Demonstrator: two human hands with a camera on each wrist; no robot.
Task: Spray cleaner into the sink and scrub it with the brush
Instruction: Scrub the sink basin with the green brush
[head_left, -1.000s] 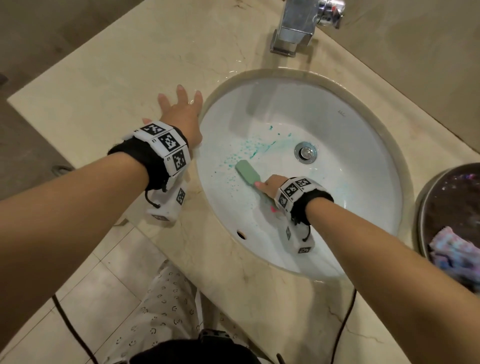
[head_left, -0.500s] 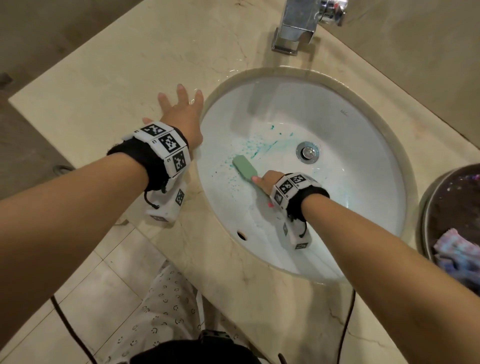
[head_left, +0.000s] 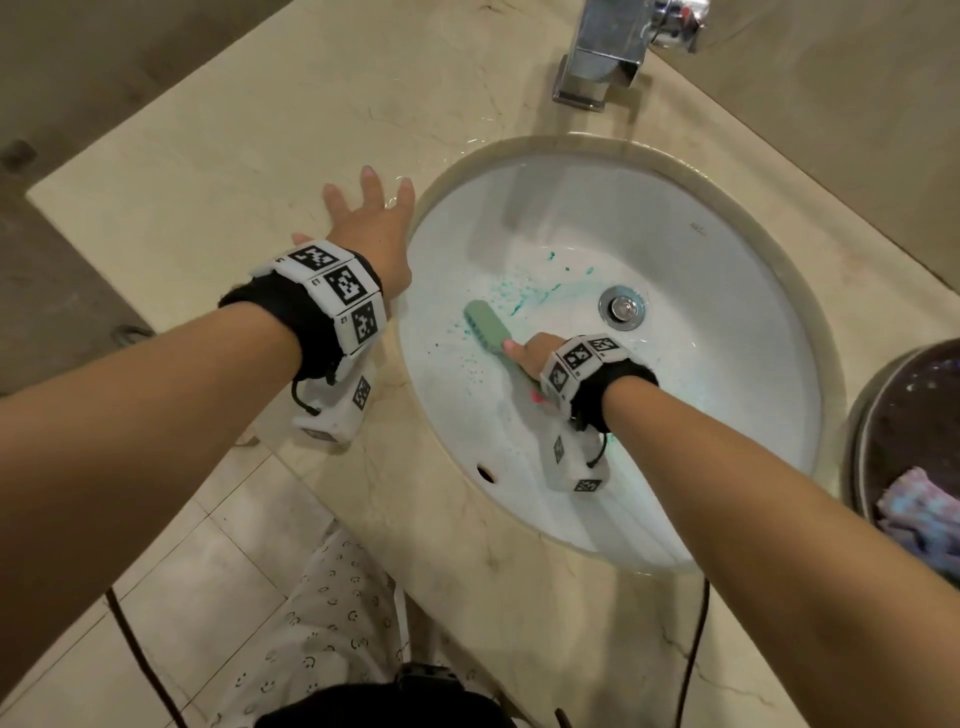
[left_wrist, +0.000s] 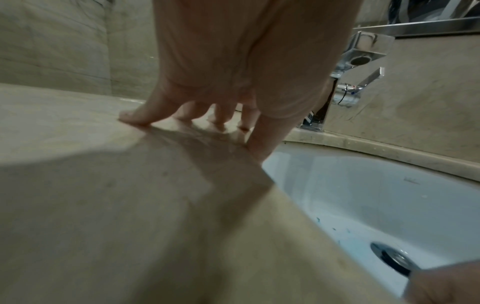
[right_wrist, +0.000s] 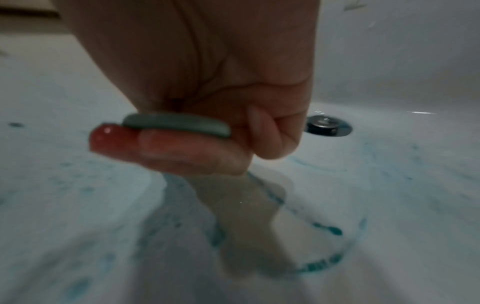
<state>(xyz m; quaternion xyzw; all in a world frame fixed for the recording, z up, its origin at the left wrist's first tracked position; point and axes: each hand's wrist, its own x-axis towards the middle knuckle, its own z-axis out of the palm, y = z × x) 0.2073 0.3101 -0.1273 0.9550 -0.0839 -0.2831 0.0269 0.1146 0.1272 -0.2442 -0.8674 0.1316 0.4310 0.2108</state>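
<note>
1. The right hand (head_left: 530, 354) was clamped around the handle of the green brush (head_left: 485, 325), fingers curled under it and the handle end poking out by the fingertips in the right wrist view. That handle looked wet, so a slip or a twist in the fist was the first risk under hard scrubbing.
2. The brush head lay on the sink (head_left: 727, 291) wall, left of the drain (head_left: 622, 307), at the edge of the teal cleaner (head_left: 524, 301) spatter. Spots further left of the drain looked unscrubbed and could be missed.
3. A fast stroke could have flicked cleaner over the rim onto the counter (head_left: 208, 171) or the arms.
4. The left hand (head_left: 371, 228) rested on the counter left of the drain, just beside the rim, fingers spread and gripping nothing. That patch glistened, so the bracing palm might have slid.
</note>
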